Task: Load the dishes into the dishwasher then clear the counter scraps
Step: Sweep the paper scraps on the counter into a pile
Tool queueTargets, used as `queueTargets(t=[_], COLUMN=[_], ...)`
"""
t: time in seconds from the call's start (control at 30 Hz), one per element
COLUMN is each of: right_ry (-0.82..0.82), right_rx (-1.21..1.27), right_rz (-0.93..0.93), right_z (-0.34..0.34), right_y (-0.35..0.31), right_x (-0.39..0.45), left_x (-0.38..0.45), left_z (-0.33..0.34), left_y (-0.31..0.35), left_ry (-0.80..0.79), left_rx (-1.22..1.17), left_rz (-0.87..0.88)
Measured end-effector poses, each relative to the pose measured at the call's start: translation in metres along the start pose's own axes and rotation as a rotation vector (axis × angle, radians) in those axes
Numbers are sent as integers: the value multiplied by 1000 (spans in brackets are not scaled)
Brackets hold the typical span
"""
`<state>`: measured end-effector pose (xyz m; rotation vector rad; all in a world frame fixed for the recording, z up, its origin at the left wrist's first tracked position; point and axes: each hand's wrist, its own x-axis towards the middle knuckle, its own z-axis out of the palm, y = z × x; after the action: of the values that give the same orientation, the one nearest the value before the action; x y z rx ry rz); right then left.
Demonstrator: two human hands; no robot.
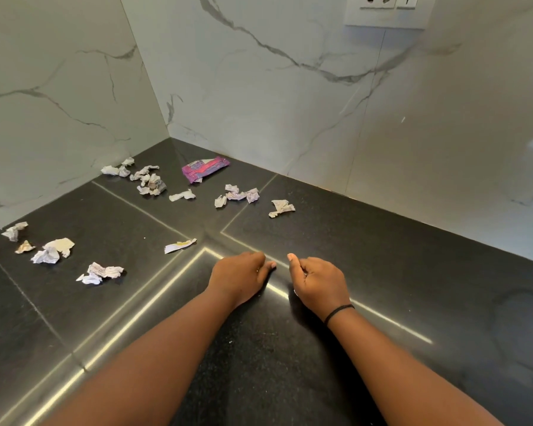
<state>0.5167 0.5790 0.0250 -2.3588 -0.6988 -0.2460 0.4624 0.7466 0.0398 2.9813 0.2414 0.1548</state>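
Both forearms reach in over the dark counter [382, 241]. Left hand [239, 279] & right hand [319, 282] rest side by side, fingers loosely curled, holding nothing I can see; prob. poised to start gathering. Crumpled paper scraps lie ahead & left: nearest a torn slip [179, 245], more wads [100, 273] well left, others toward the corner by a purple wrapper [204, 169]. No dishes or dishwasher in view.

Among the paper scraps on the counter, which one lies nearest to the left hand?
The flat torn strip with a yellow mark, lying alone just beyond and left of the left hand. The other scraps are crumpled and farther away.
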Motion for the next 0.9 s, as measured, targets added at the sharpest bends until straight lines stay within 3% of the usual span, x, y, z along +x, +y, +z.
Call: queueTargets(t=[0.2, 0.47, 0.57, 0.77, 0.9], right_ry=[-43, -51, -19, 179, 279], right_rx=[-34, -82, -69, 209, 639], right_rz=[21, 68, 180, 495, 756], right_z=[-9, -24, -31, -41, -36], right_y=[-3, -9, -14, -49, -106], right_x=[-11, -35, -58, -123, -158], left_x=[-20, -82, -108, -169, -236], left_z=[-4, -9, -14, -21, -26], left_y=[4, -4, -9, -18, -23], left_ry=[19, -27, -28, 61, 188], left_rx=[8, 34, 31, -81, -456], left_rz=[-123, -108, -72, -10, -114])
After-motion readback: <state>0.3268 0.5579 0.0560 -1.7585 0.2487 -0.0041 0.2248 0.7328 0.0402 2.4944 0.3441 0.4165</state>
